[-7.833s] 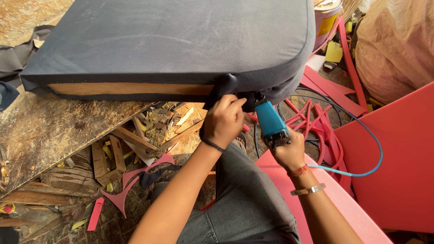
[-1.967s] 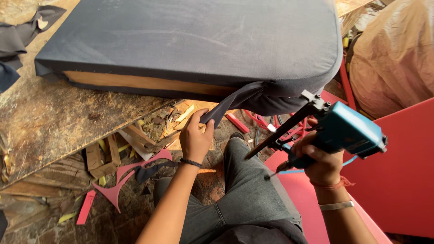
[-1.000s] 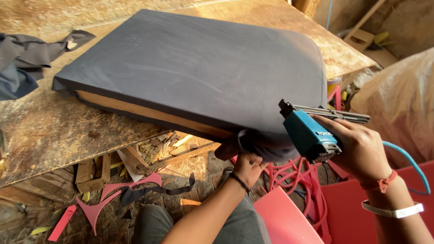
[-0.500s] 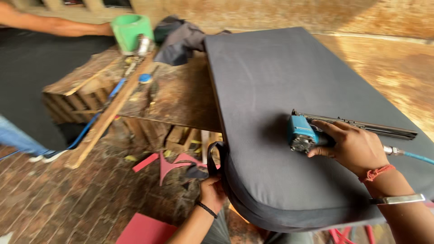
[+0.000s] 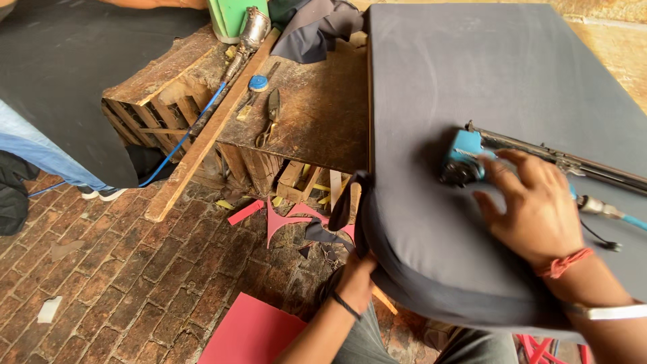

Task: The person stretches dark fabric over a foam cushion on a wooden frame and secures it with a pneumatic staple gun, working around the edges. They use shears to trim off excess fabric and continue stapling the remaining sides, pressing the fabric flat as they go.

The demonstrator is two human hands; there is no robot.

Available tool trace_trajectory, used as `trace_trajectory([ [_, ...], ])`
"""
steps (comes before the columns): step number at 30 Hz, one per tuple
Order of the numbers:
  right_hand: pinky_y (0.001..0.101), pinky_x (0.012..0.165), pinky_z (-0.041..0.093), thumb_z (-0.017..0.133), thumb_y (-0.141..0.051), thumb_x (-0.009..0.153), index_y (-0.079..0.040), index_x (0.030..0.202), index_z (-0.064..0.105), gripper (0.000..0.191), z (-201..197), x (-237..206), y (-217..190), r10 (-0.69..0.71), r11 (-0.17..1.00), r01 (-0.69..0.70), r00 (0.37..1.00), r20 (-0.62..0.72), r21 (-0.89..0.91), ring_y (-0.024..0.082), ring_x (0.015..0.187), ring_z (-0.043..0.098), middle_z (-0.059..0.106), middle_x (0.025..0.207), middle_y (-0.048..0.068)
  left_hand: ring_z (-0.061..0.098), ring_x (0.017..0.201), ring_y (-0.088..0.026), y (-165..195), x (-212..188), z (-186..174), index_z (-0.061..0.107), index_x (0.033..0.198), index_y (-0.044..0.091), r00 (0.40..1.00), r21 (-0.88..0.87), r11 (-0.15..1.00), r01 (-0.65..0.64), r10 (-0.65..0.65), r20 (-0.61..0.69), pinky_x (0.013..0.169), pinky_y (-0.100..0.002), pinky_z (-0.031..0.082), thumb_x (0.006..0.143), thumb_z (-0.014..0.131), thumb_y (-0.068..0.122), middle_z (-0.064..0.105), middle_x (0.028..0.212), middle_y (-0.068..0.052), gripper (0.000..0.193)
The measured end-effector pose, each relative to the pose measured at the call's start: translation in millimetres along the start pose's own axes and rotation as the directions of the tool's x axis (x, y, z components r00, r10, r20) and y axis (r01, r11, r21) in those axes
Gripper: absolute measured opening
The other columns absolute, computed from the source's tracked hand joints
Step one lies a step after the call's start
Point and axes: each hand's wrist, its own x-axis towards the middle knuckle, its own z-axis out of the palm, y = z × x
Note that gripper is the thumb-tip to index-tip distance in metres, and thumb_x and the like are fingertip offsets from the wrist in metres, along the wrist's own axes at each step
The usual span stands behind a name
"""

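A large dark grey cushion (image 5: 472, 81) lies on a worn wooden table (image 5: 317, 114), its rounded near corner hanging over the edge. On top of it rests a blue pneumatic staple gun (image 5: 465, 155) with a long metal magazine and a light blue hose. My right hand (image 5: 532, 209) lies over the gun's handle, fingers spread and touching the blue body. My left hand (image 5: 354, 276) reaches up under the overhanging corner and grips the loose cover fabric (image 5: 347, 202) where a dark flap hangs down.
Scissors (image 5: 269, 121), a blue round tape (image 5: 258, 83), a metal spray gun (image 5: 253, 27), a green cup (image 5: 232, 17) and dark cloth (image 5: 317, 27) lie on the table. A wooden plank (image 5: 202, 135) leans off it. Another person holds a black sheet (image 5: 60, 81) at left. Red scraps (image 5: 283, 222) lie on brick floor.
The staple gun went from held at the cushion's underside to lying on top of it. My right hand's fingers have loosened over it. My view swung left; my left hand stays under the corner.
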Motion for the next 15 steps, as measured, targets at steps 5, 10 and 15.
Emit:
trace_trajectory([
  [5, 0.0407, 0.108, 0.044, 0.076, -0.047, 0.077, -0.015, 0.131, 0.064, 0.063, 31, 36, -76, -0.238, 0.838, 0.086, 0.947, 0.218, 0.538, 0.031, 0.125, 0.058, 0.062, 0.135, 0.011, 0.061, 0.077, -0.015, 95, 109, -45, 0.067, 0.123, 0.008, 0.953, 0.194, 0.980, 0.051, 0.010, -0.303, 0.060, -0.031, 0.048, 0.096, 0.061, 0.035, 0.072, 0.098, -0.002, 0.038],
  [10, 0.0483, 0.113, 0.029, 0.078, -0.058, 0.070, -0.010, 0.141, 0.057, 0.088, 66, 91, -102, -0.325, 0.848, 0.165, 0.913, 0.247, 0.504, 0.037, 0.139, 0.041, 0.048, 0.150, 0.018, 0.051, 0.061, -0.011, 167, 151, -86, 0.067, 0.123, 0.030, 0.921, 0.605, 0.791, -0.090, 0.297, -0.252, 0.052, -0.028, 0.045, 0.097, 0.065, 0.033, 0.054, 0.074, 0.001, 0.027],
  [15, 0.0485, 0.119, 0.023, 0.070, -0.054, 0.087, -0.011, 0.145, 0.056, 0.074, 89, 104, -92, -0.237, 0.833, -0.001, 0.903, 0.358, 0.554, 0.032, 0.149, 0.034, 0.043, 0.160, 0.013, 0.074, 0.107, -0.025, 256, 202, -124, 0.065, 0.123, 0.013, 0.527, 0.992, 0.012, -0.123, 0.848, 0.055, 0.093, -0.038, 0.056, 0.098, 0.073, 0.022, 0.077, 0.113, -0.006, 0.028],
])
